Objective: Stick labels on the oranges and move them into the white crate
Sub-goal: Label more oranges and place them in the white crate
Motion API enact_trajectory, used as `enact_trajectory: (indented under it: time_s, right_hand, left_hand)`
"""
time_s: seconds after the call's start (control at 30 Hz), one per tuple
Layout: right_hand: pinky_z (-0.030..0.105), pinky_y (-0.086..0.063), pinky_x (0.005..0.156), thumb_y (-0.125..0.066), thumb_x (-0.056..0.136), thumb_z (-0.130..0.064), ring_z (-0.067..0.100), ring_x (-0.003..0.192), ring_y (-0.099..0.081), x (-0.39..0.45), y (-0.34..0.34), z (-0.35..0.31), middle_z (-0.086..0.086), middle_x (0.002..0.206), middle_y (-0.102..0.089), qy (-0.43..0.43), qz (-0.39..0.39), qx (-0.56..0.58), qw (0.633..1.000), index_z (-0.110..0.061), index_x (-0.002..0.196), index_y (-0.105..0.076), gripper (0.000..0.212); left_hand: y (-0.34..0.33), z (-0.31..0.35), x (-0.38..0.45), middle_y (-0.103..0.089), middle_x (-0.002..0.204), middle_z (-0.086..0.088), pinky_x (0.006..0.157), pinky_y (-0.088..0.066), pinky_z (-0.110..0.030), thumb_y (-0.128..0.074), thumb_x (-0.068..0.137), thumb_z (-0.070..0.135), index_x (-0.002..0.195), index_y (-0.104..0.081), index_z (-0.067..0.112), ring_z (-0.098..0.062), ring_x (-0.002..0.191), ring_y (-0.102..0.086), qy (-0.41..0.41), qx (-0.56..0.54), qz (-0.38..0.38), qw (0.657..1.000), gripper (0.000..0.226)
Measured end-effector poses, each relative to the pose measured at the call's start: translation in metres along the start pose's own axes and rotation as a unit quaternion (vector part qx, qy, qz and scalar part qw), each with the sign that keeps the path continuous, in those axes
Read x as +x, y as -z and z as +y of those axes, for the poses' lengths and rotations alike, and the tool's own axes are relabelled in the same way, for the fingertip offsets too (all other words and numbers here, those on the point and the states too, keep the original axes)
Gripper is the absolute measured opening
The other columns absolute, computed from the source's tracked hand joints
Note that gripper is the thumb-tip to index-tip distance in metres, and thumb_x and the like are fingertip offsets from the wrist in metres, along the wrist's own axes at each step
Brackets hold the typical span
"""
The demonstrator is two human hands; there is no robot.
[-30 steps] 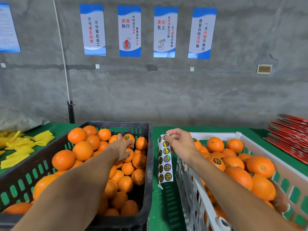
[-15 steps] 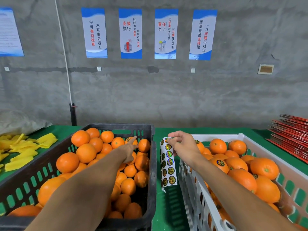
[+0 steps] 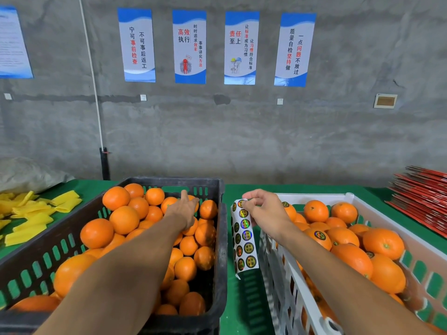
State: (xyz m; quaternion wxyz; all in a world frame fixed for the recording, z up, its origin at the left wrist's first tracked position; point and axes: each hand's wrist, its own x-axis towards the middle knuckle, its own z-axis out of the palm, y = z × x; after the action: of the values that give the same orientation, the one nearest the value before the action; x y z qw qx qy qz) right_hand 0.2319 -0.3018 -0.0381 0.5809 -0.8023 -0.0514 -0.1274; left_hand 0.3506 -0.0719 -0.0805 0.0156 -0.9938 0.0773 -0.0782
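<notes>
Both hands are reaching forward over the green table: our left hand is stretching into the black crate with fingers laid out over an orange at the far end, and we cannot tell whether it is closing on that fruit, since the back of the hand is hiding the fingertips. Our right hand is pinching the top edge of one label sheet, which is hanging down in the gap between the two crates. On that sheet we are counting two columns of round stickers, about six showing in the nearer column, the far column curling away and hard to read. The white crate on the right is holding roughly a dozen oranges that we can see, four of them showing dark round labels; the lower ones are being hidden by our forearm and the crate wall. The black crate is holding well over twenty, too piled to count exactly. Four posters are hanging on the wall, with a fifth cut off at the left edge. Yellow strips and a red stack are running out of view at either side.
</notes>
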Motion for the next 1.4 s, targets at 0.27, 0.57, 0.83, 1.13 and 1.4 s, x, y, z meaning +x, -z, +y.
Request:
enact_trajectory:
  time_s: [0.27, 0.57, 0.83, 1.13, 1.4]
  right_hand:
    - [0.023, -0.057, 0.055, -0.063, 0.100, -0.013, 0.011, 0.072, -0.076, 0.001, -0.001, 0.002, 0.001, 0.087, -0.077, 0.004, -0.004, -0.020, 1.000, -0.021, 0.108, -0.065, 0.011]
    - [0.025, -0.057, 0.056, -0.063, 0.100, -0.014, 0.012, 0.070, -0.075, 0.002, -0.001, 0.003, 0.000, 0.085, -0.076, 0.016, -0.008, -0.036, 0.999, -0.024, 0.103, -0.065, 0.011]
    - [0.046, -0.064, 0.071, -0.063, 0.099, -0.021, 0.027, 0.080, -0.075, 0.010, -0.002, 0.015, -0.002, 0.084, -0.076, 0.018, -0.016, -0.070, 0.997, -0.033, 0.103, -0.066, 0.013]
    - [0.057, -0.060, 0.073, -0.059, 0.097, -0.015, 0.035, 0.074, -0.069, 0.005, -0.003, 0.008, 0.018, 0.092, -0.072, 0.013, -0.031, -0.083, 0.996, -0.020, 0.096, -0.066, 0.007]
    - [0.044, -0.057, 0.086, -0.049, 0.095, -0.005, 0.031, 0.102, -0.064, 0.000, 0.000, 0.006, 0.009, 0.101, -0.067, 0.027, -0.063, -0.116, 0.991, -0.019, 0.101, -0.058, 0.018]
  left_hand:
    - [0.003, 0.001, 0.005, -0.025, 0.157, -0.009, 0.078, -0.055, -0.040, -0.067, 0.090, 0.004, 0.147, -0.028, 0.020, -0.036, 0.113, -0.061, 0.017, -0.057, -0.013, 0.998, 0.071]
    - [0.014, -0.005, -0.004, -0.011, 0.159, -0.022, 0.076, -0.057, -0.032, -0.068, 0.093, 0.013, 0.153, -0.026, 0.030, -0.032, 0.104, -0.065, 0.046, -0.006, -0.014, 0.999, 0.076]
    - [0.061, 0.017, -0.008, -0.044, 0.131, -0.015, 0.076, -0.049, -0.046, -0.068, 0.093, 0.029, 0.134, -0.037, 0.028, -0.044, 0.104, -0.061, 0.058, -0.198, 0.126, 0.970, 0.052]
    - [0.132, 0.143, -0.042, -0.055, 0.117, 0.003, 0.097, -0.052, -0.040, -0.088, 0.076, 0.029, 0.126, -0.053, 0.033, -0.022, 0.108, -0.059, -0.130, -0.531, 0.122, 0.829, 0.062]
    - [0.114, 0.170, -0.060, -0.067, 0.120, 0.007, 0.088, -0.052, -0.028, -0.076, 0.090, 0.025, 0.122, -0.067, 0.022, -0.005, 0.090, -0.069, -0.140, -0.506, 0.110, 0.844, 0.033]
